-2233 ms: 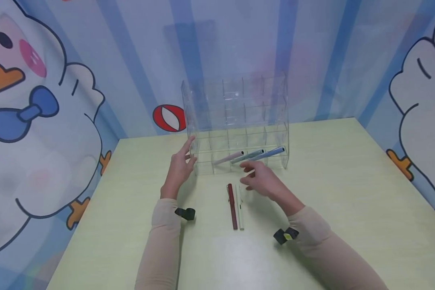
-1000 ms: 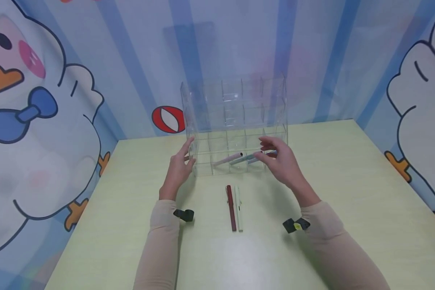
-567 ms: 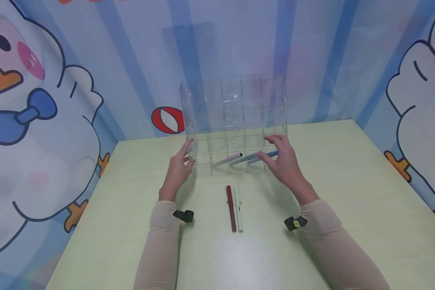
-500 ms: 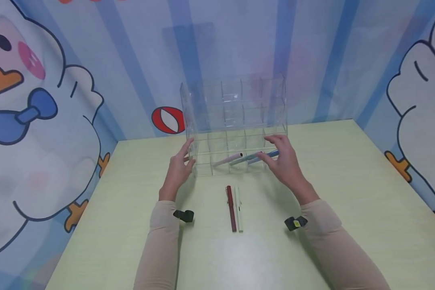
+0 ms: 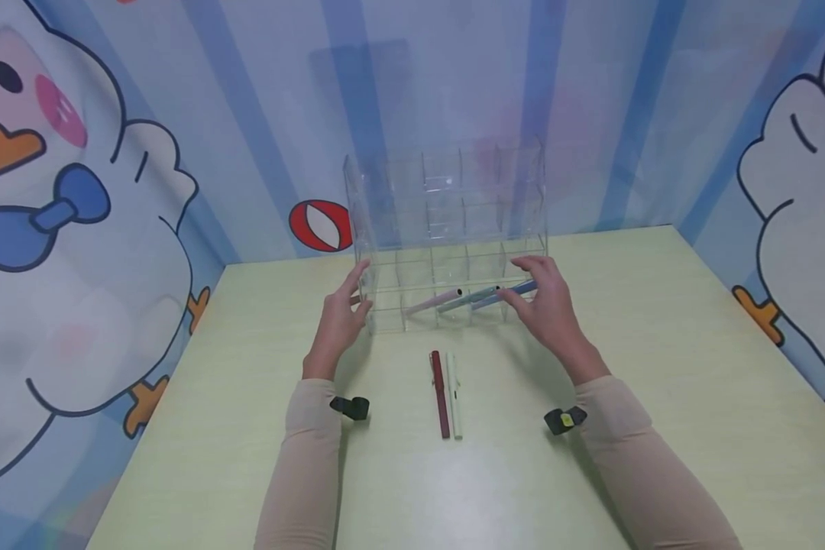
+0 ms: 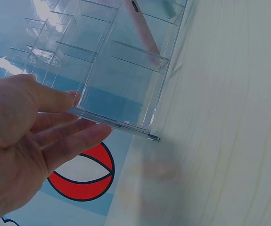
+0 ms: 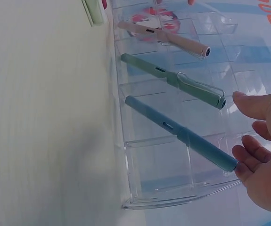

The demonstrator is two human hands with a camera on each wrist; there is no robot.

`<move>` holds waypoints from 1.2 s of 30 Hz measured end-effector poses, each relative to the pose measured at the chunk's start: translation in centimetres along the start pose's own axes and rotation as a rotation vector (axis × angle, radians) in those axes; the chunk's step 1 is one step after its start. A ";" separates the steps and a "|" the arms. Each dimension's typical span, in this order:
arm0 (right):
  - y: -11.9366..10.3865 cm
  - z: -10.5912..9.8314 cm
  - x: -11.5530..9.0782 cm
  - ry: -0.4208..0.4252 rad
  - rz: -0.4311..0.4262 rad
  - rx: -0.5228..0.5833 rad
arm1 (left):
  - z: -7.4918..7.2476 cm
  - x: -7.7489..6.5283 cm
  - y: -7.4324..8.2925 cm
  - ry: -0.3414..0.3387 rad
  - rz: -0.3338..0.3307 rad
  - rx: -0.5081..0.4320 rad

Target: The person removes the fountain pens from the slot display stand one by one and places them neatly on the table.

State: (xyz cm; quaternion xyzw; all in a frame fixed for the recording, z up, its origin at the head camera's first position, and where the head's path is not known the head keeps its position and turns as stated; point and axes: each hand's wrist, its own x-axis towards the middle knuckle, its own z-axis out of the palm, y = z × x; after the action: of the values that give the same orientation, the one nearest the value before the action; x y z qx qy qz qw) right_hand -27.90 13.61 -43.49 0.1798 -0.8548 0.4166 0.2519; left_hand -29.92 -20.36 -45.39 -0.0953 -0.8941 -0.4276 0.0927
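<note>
A clear rack with several compartments (image 5: pixel 360 229) stands at the back of the table. My left hand (image 5: pixel 340 325) grips its left side panel, thumb on one face and fingers on the other. Three pens lie slanted in the front row: pink (image 5: pixel 431 302), green (image 7: pixel 173 80) and blue (image 7: pixel 173 129). My right hand (image 5: pixel 548 309) is at the blue pen's upper end; its fingertips seem to touch that end, with the thumb spread apart near the green pen's end. A dark red pen (image 5: pixel 440 393) and a pale green-white pen (image 5: pixel 454 397) lie side by side before the rack.
The pale wood-grain table (image 5: pixel 199 451) runs back to a blue striped backdrop (image 5: pixel 247 92) printed with cartoon ducks and a red ball. The rack's upper tiers rise behind the pens. A small black camera sits on each wrist.
My right hand has moved from above the table beside the loose pens up and rightward to the blue pen's end, then slightly further right as its fingers spread. The left hand stays put.
</note>
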 end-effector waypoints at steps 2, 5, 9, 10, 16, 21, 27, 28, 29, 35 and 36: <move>0.2 0.0 0.0 -0.011 0.015 -0.003 | 0.1 0.0 0.0 0.002 -0.001 0.004; 0.4 0.0 -0.1 -0.032 0.038 -0.004 | 0.1 0.1 -0.1 0.006 -0.002 0.010; 0.7 0.2 -0.1 -0.043 0.061 -0.004 | 0.1 0.0 -0.1 0.003 -0.002 0.006; 0.8 0.2 -0.1 -0.043 0.064 -0.004 | 0.1 0.0 -0.1 0.002 -0.002 0.004; 1.0 0.5 -0.2 -0.057 0.093 -0.002 | 0.0 0.0 -0.1 0.000 0.005 -0.002; 0.9 0.6 -0.2 -0.072 0.122 0.016 | 0.0 0.1 -0.2 -0.002 0.009 0.006; 1.1 1.1 -0.3 -0.071 0.201 0.104 | 0.0 0.1 0.0 0.000 0.007 0.004; 1.1 1.2 -0.3 -0.074 0.218 0.119 | 0.0 0.1 0.0 -0.001 0.006 0.003; 1.1 1.4 -0.4 -0.075 0.232 0.133 | 0.0 0.1 0.0 0.000 0.005 0.003; 1.1 1.9 -0.5 -0.061 0.241 0.140 | 0.0 0.0 0.1 0.006 0.012 0.007; 1.1 2.0 -0.5 -0.058 0.235 0.135 | 0.0 0.0 0.0 0.005 0.012 0.008</move>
State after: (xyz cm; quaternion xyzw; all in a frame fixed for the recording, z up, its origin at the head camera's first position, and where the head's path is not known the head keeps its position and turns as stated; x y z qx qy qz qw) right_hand -28.65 12.76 -45.50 0.1070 -0.8469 0.4945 0.1637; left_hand -29.92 -20.36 -45.35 -0.0991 -0.8950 -0.4238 0.0977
